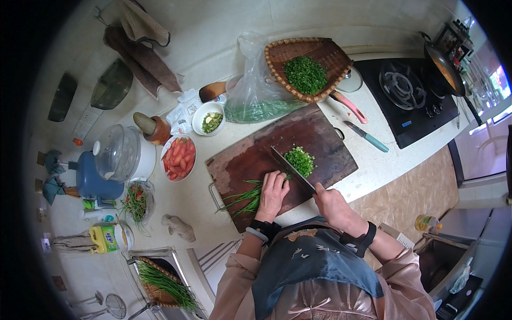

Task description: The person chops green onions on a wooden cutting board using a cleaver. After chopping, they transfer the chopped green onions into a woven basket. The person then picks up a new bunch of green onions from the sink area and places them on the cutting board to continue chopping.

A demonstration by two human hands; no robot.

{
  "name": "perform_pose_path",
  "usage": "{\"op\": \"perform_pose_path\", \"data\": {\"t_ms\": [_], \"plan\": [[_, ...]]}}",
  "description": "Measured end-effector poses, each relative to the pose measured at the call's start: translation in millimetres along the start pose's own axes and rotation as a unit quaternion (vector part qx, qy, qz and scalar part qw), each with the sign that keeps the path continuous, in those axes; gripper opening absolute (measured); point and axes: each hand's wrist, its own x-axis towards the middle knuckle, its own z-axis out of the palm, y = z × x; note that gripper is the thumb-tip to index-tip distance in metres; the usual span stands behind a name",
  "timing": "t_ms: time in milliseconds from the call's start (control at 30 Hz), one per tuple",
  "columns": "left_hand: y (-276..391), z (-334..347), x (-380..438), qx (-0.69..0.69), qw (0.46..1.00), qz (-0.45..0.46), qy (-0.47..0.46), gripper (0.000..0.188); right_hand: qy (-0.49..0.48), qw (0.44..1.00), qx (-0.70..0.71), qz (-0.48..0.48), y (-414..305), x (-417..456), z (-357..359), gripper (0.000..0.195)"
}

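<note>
My right hand [332,206] grips the handle of a kitchen cleaver [294,170], whose blade stands edge-down on a dark wooden cutting board [256,140]. Left of the blade, my left hand [274,192] presses a bunch of long green stalks [244,198], probably chives or scallions, against the board with curled fingers. The fingertips are close to the blade. The stalks' loose ends spread past the board's left edge. On the blade's right side lies a small heap of chopped green pieces [300,162].
Beyond the board are a woven basket [276,48] of chopped greens and a plastic bag [256,88]. A paring knife [368,137] lies right, near a gas stove [376,100]. Left stand a bowl of cut red vegetables [179,158] and a white bowl [200,120]. A sink [172,256] holds more stalks.
</note>
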Motion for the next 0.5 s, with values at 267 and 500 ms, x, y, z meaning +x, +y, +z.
{"op": "perform_pose_path", "data": {"t_ms": [267,500], "plan": [[-6.0,3.9,-4.3,0.013,1.000,0.010,0.001,0.017,0.006,1.000,0.007,-0.011,-5.5,-5.3,-3.9,0.011],[-9.4,7.4,-6.0,0.023,1.000,0.019,-0.003,0.017,-0.019,0.999,-0.036,-0.025,-9.4,-9.9,-5.4,0.015]]}}
